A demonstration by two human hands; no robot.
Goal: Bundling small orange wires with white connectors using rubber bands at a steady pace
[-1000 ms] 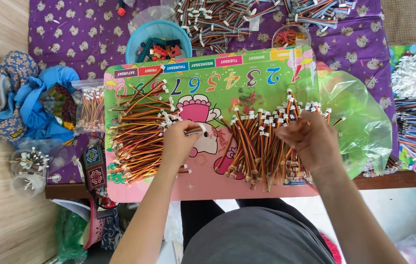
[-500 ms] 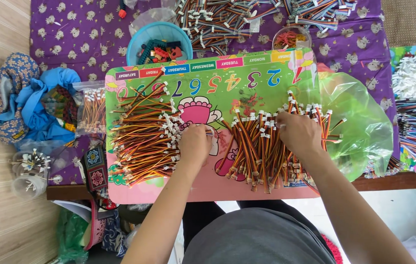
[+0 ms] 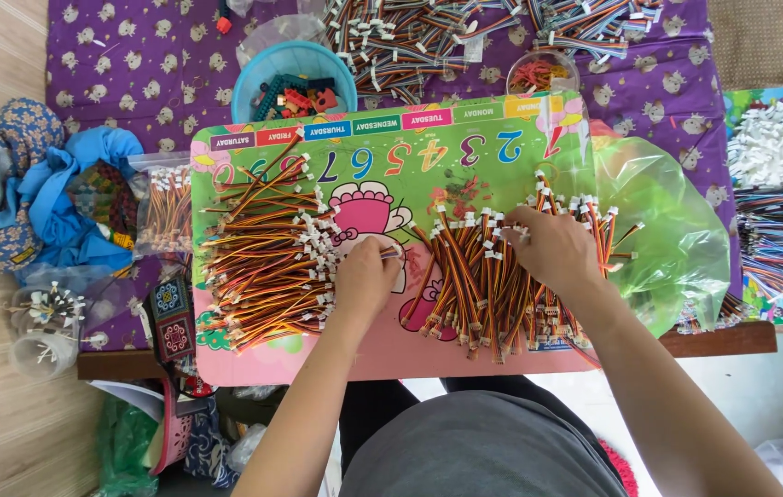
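Two hands, left hand [image 3: 365,279] and right hand [image 3: 550,247], between two wire heaps [image 3: 262,258] [image 3: 488,276].

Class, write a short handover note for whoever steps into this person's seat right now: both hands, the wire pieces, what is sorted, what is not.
Left hand: pinching one wire beside the left wire pile, which lies neatly sideways.
Right hand: fingers resting on the right wire pile, picking at the connector ends.
Both piles sit on the colourful board.
Done: left pile laid out. Left: right pile, unsorted.
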